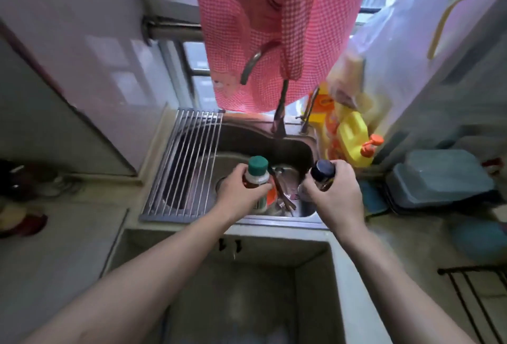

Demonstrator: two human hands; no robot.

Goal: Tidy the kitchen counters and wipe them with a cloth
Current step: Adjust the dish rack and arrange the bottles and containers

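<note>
My left hand point(241, 193) grips a bottle with a green cap point(258, 169) and holds it upright above the steel sink point(274, 138). My right hand point(336, 193) grips a bottle with a dark blue cap point(323, 171), also over the sink, near its right rim. Both bottles hold a brownish liquid. In the sink bowl below lie chopsticks point(285, 198) and some dishes, partly hidden by my hands. A pink checked cloth point(274, 28) hangs from above, in front of the tap point(279, 113).
A roll-up drying rack point(186, 168) covers the sink's left part. Yellow detergent bottles point(351, 138) stand right of the tap. Grey plastic tubs point(439, 176) sit on the right counter, and a black wire rack point(477, 297) is at the lower right. Dark items lie on the left counter point(68, 247).
</note>
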